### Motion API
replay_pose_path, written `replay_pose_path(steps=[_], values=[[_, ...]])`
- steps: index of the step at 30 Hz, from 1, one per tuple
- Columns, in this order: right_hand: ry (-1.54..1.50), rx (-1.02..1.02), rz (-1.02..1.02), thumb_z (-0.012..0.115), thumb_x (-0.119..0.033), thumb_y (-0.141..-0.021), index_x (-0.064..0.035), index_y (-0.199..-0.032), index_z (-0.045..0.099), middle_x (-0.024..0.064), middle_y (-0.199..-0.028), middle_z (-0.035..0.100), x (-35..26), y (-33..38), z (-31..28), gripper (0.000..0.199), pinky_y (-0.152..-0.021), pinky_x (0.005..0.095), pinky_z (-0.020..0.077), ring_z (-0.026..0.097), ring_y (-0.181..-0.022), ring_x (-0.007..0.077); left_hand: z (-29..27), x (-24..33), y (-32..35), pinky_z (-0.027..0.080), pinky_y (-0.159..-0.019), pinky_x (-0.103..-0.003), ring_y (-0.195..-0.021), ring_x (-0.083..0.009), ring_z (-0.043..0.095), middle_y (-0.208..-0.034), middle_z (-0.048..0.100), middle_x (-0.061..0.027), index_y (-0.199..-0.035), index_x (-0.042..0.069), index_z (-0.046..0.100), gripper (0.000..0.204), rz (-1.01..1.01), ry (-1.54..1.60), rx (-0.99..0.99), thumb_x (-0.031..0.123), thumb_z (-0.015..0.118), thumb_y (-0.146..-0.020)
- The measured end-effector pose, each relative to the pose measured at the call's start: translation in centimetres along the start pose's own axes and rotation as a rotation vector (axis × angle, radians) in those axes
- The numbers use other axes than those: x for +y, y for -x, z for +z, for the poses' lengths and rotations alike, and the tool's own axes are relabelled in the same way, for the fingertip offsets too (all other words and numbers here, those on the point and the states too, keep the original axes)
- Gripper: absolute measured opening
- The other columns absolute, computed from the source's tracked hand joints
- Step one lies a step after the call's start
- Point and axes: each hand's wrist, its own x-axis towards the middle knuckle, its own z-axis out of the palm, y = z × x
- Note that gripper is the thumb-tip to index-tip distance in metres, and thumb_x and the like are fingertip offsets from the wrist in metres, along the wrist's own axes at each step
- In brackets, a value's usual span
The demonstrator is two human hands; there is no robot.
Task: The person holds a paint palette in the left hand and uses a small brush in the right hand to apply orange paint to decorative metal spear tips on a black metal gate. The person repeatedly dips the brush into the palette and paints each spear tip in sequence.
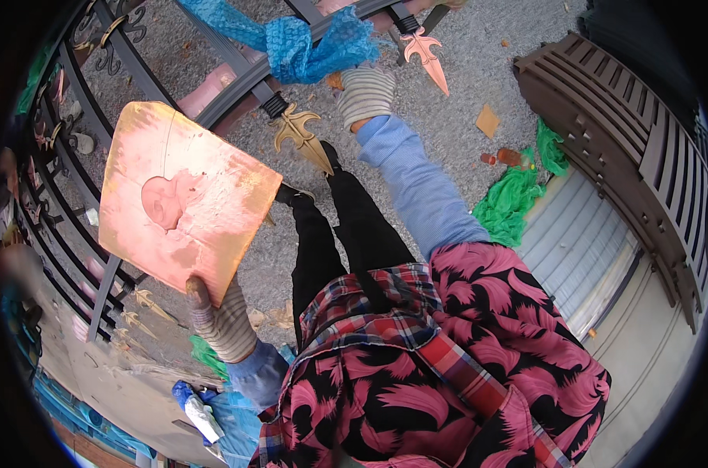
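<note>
My left hand [223, 316], in a striped knit glove, grips the lower corner of a stiff flat board [229, 195]. Pinkish paint covers most of the board, with a thick round puddle near its middle. My right hand [367, 92], in a similar glove, is closed beside a blue mesh wrap [307, 47]; what its fingers hold is hidden. The wrap lies over the rail of a dark metal fence panel [233, 93]. Below my right hand, a gold spear-shaped finial [301, 136] points from the rail. Another finial [424, 58], coloured pinkish copper, sits to its right.
Dark curved slatted metal panels [619, 132] stand at the right beside a pale wrapped stack [576, 242]. Green plastic [510, 203], a small bottle [511, 157] and a tan scrap [487, 121] lie on the grey ground. A blue-and-white bag [198, 409] is at the lower left.
</note>
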Motion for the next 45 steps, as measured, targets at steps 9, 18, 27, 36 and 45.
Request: replay_pose_path(steps=[9,18,27,36,45], values=[[-0.224,-0.233,0.225,0.066,-0.036,-0.07,-0.0052,-0.089,0.062,0.0142,-0.08,0.063,2.5,-1.4,-4.3,0.036,-0.063,0.0402,0.0483,0.06,-0.073,0.0308,0.8,0.0,0.8,0.022,-0.106,-0.036,-0.12,-0.0208,0.035,-0.13,0.038,-0.0094,-0.131,0.0,0.028,0.069,-0.017,0.029,-0.009,0.014,0.065,-0.074],[-0.144,-0.305,0.375,0.066,-0.031,-0.071,-0.0061,-0.093,0.061,0.0151,-0.086,0.063,3.9,-1.9,-4.5,0.034,-0.068,0.0414,0.0481,0.06,-0.08,0.0306,-0.4,-0.7,0.5,0.023,-0.105,-0.036,-0.119,-0.0208,0.036,-0.13,0.037,-0.0096,-0.131,-0.001,0.027,0.069,-0.087,-0.007,-0.052,0.014,0.064,-0.075],[-0.295,-0.616,0.478,0.068,-0.038,-0.067,-0.0099,-0.091,0.066,0.0123,-0.089,0.064,8.5,4.3,-4.1,0.037,-0.069,0.0393,0.049,0.061,-0.079,0.0313,-1.3,-1.3,1.3,0.029,-0.102,-0.042,-0.117,-0.0247,0.039,-0.127,0.04,-0.0115,-0.129,-0.001,0.03,0.068,-0.123,-0.146,-0.112,0.022,0.064,-0.075],[-0.14,-0.43,0.321,0.066,-0.035,-0.07,-0.0049,-0.089,0.064,0.0196,-0.082,0.062,6.8,7.7,-2.3,0.035,-0.066,0.04,0.0476,0.061,-0.076,0.0322,-2.5,-2.9,2.8,0.031,-0.101,-0.042,-0.114,-0.0244,0.042,-0.124,0.043,-0.0117,-0.127,-0.001,0.033,0.064,-0.165,-0.126,-0.115,0.018,0.064,-0.075],[-0.801,-0.168,0.214,0.072,-0.018,-0.066,-0.001,-0.108,0.055,0.0165,-0.096,0.06,8.8,12.0,-9.9,0.049,-0.075,0.0339,0.0484,0.061,-0.083,0.0276,-9.8,-9.1,1.6,0.041,-0.092,-0.031,-0.104,-0.0179,0.049,-0.115,0.051,-0.0106,-0.119,-0.002,0.044,0.039,0.536,-1.16,-0.53,0.007,0.056,-0.083]])
